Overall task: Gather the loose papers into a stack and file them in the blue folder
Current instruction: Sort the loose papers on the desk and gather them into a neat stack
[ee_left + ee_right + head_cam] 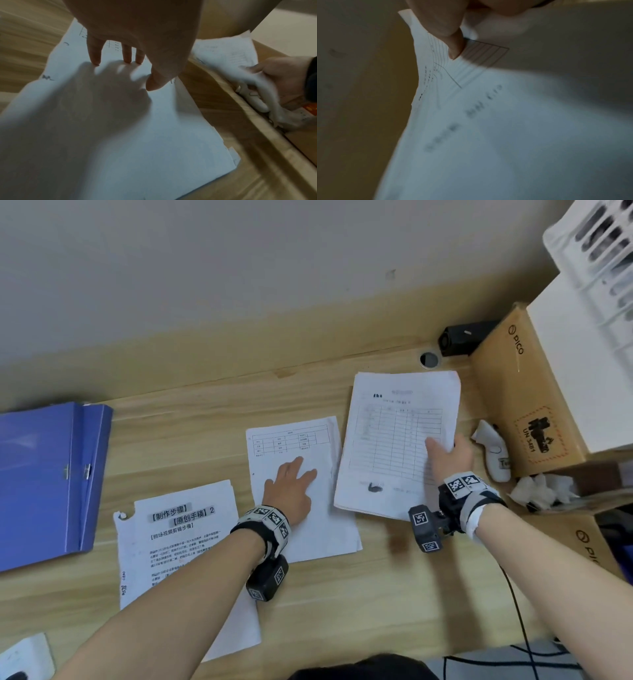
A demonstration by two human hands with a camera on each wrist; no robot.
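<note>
Three papers lie across the wooden desk (394, 587). My right hand (447, 455) pinches the right edge of the table-printed sheet (394, 440), thumb on top, and its right side lifts off the desk; the right wrist view shows the thumb on this sheet (488, 135). My left hand (291, 484) rests flat with straight fingers on the middle sheet (308, 539); in the left wrist view the fingertips (96, 59) touch that sheet (137, 135). A third sheet with bold headings (178, 546) lies at the lower left under my left forearm. The blue folder (44, 477) lies shut at the far left.
Cardboard boxes (527, 395) stand at the right desk edge, with a white controller (495, 453) and crumpled tissue (541, 489) beside them. A black device (462, 337) and a cable hole (429, 359) sit at the back. A white object (24, 655) lies at the lower left corner.
</note>
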